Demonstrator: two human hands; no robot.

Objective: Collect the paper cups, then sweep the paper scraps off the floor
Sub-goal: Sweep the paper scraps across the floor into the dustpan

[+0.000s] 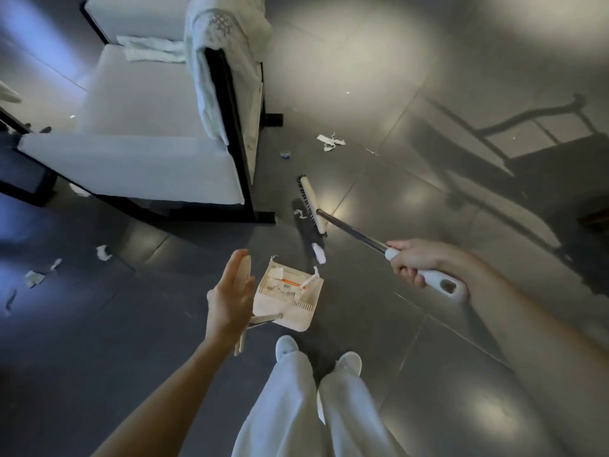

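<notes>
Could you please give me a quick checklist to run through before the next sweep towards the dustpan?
1. Right hand grips the broom handle: ok.
2. Dustpan sits on the floor, mouth towards the broom: ok.
3. Left hand steadies the dustpan handle: cannot tell; its fingers look straight against it.
4. White scrap lies between brush and dustpan, ready to sweep in: ok.
5. Floor fully swept: not ok; torn scraps lie beyond the broom, more scraps far left.
6. Paper cups collected: cannot tell; none in view.
</notes>
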